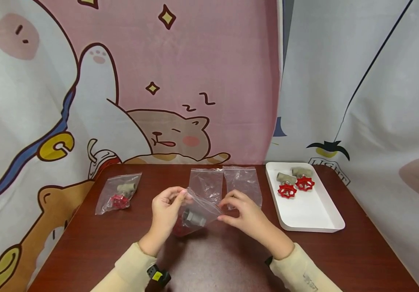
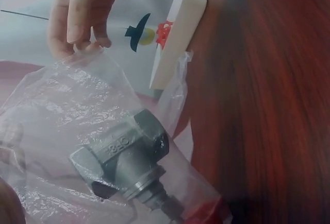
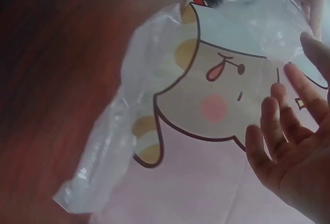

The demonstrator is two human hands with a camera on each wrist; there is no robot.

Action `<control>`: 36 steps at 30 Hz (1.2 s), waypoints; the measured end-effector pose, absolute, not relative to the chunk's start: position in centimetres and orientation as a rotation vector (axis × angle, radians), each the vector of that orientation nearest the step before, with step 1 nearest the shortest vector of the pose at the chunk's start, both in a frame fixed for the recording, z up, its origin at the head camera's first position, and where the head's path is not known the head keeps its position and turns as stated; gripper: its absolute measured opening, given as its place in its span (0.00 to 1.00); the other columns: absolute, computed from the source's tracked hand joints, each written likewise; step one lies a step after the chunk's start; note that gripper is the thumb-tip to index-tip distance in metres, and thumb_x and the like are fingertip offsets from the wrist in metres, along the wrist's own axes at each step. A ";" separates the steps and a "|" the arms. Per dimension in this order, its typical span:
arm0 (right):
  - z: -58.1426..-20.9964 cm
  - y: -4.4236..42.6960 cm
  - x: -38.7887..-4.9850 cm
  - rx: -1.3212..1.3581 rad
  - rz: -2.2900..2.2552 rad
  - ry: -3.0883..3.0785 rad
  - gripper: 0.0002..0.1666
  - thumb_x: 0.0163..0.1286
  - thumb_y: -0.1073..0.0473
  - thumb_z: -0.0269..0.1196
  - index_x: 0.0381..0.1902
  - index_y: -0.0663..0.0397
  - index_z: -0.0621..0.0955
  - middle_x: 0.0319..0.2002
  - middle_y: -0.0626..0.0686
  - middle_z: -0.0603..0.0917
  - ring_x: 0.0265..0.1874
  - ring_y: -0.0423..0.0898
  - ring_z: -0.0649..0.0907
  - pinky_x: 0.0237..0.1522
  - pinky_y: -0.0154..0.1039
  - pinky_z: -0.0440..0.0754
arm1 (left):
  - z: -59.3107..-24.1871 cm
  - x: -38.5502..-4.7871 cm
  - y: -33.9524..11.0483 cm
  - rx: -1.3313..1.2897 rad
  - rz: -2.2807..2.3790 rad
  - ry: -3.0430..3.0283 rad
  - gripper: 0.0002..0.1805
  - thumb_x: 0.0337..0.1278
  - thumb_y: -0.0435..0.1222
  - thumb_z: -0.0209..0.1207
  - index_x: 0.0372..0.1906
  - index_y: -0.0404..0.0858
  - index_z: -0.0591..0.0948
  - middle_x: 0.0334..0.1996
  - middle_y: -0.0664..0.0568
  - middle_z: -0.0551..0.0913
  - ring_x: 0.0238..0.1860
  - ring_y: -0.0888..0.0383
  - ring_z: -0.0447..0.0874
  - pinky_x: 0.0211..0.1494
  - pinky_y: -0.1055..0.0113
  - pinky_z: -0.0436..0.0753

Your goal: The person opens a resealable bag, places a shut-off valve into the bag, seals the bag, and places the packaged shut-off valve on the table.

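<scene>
A clear zip bag (image 1: 209,207) hangs tilted above the table, with a grey metal valve (image 2: 124,154) inside it. The valve's red handwheel (image 2: 209,213) lies at the bag's lower end. My left hand (image 1: 167,207) pinches the bag's upper left corner between thumb and fingers. At the opposite upper corner is my right hand (image 1: 244,213), its thumb and fingers spread apart around the bag's edge. In the right wrist view, the right hand's fingers are loosely extended by the plastic.
Two more clear bags, one left (image 1: 206,182) and one right (image 1: 244,182), lie behind the hands. A white tray (image 1: 315,215) at right holds two valves with red handwheels (image 1: 287,191). A bagged valve (image 1: 119,194) lies at left. Patterned cloth (image 1: 213,61) hangs behind the table.
</scene>
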State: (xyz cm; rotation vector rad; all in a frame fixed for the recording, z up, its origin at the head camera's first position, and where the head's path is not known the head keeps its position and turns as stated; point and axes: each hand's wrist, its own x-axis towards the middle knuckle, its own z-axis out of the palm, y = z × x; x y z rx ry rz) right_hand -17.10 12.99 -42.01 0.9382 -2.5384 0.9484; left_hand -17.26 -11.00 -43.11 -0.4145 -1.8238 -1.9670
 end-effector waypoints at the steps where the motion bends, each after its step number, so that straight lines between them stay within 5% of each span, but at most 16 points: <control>1: -42.2 13.0 -17.1 0.946 0.970 -2.553 0.14 0.52 0.51 0.73 0.36 0.42 0.83 0.39 0.40 0.78 0.39 0.38 0.78 0.43 0.36 0.78 | -43.2 -17.3 -11.0 -0.413 -1.972 -1.828 0.06 0.59 0.27 0.58 0.36 0.25 0.79 0.25 0.32 0.83 0.25 0.57 0.87 0.34 0.62 0.85; 6: -43.0 12.7 -17.2 0.976 0.968 -2.592 0.10 0.56 0.53 0.71 0.35 0.41 0.81 0.41 0.39 0.78 0.42 0.38 0.80 0.45 0.37 0.79 | -43.5 -17.5 -10.9 -0.443 -1.978 -1.835 0.06 0.59 0.27 0.58 0.37 0.25 0.79 0.25 0.31 0.83 0.26 0.55 0.87 0.35 0.61 0.85; 13: -43.5 12.7 -17.5 0.939 1.068 -2.547 0.03 0.59 0.58 0.68 0.28 0.49 0.83 0.30 0.41 0.82 0.29 0.36 0.79 0.33 0.35 0.80 | -43.1 -17.8 -10.6 -0.464 -2.020 -1.846 0.05 0.58 0.25 0.58 0.36 0.25 0.79 0.26 0.30 0.82 0.27 0.56 0.87 0.36 0.61 0.85; 22: -44.0 12.6 -17.3 0.858 1.123 -2.590 0.03 0.58 0.59 0.69 0.28 0.50 0.84 0.28 0.43 0.83 0.26 0.33 0.75 0.27 0.28 0.74 | -41.5 -16.9 -10.2 -0.395 -1.934 -2.054 0.06 0.57 0.26 0.60 0.38 0.25 0.81 0.30 0.33 0.84 0.31 0.44 0.85 0.33 0.66 0.83; 30: -44.2 13.1 -17.5 0.834 1.110 -2.643 0.03 0.58 0.61 0.68 0.27 0.49 0.83 0.28 0.42 0.82 0.26 0.34 0.76 0.28 0.31 0.77 | -41.7 -16.8 -10.1 -0.378 -1.827 -2.129 0.05 0.55 0.26 0.61 0.35 0.26 0.83 0.29 0.37 0.85 0.27 0.57 0.84 0.29 0.75 0.78; 36: -44.2 13.4 -17.9 0.773 1.035 -2.728 0.07 0.52 0.63 0.67 0.26 0.47 0.79 0.26 0.42 0.80 0.26 0.37 0.77 0.30 0.32 0.77 | -41.2 -16.5 -9.6 -0.514 -1.642 -2.153 0.03 0.52 0.26 0.63 0.32 0.28 0.84 0.27 0.42 0.85 0.25 0.63 0.78 0.27 0.74 0.78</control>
